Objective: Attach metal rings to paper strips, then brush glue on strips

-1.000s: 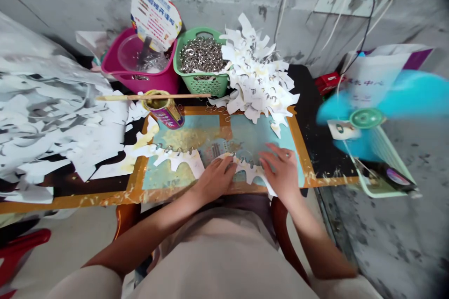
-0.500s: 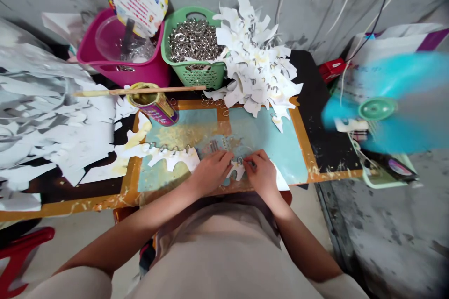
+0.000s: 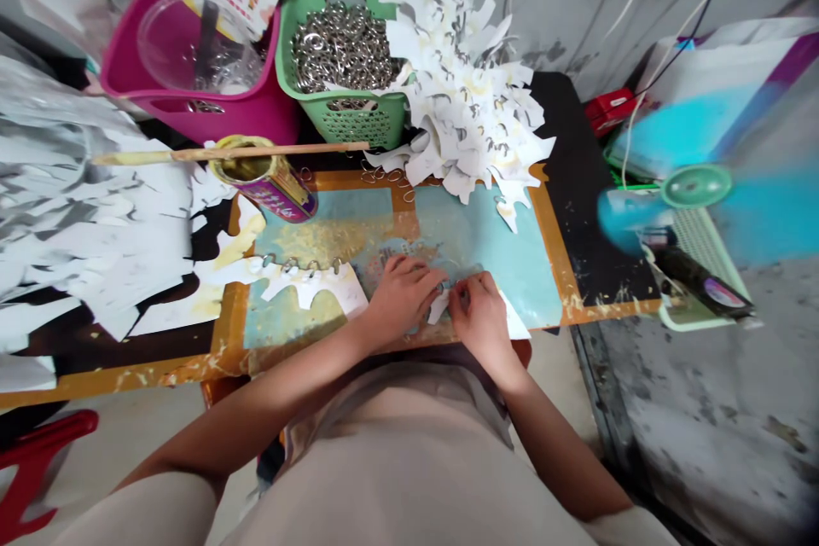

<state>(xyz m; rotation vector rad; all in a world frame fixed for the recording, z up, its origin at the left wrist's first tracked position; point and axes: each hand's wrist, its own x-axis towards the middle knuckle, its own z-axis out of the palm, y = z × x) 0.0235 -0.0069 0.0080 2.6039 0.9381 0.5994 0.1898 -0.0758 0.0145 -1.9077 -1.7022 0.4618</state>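
Observation:
Both hands work at a small white cut-out piece at the front of the table, which they mostly cover. My left hand lies over its left side with bent fingers pressed on it. My right hand is closed in a pinch at its right edge; the fingertips are partly hidden. A metal ring shows faintly between the hands at the piece's upper edge. To the left lies a white cut-out strip with several metal rings along its top edge.
Behind stand a purple can with a wooden stick across it, a magenta basket, a green basket of metal rings and a heap of white pieces. White sheets pile up left. A blue fan spins at right.
My left hand has slid right, over more of the white piece, and the two hands are closer together. The view has shifted slightly, so the baskets sit higher in it.

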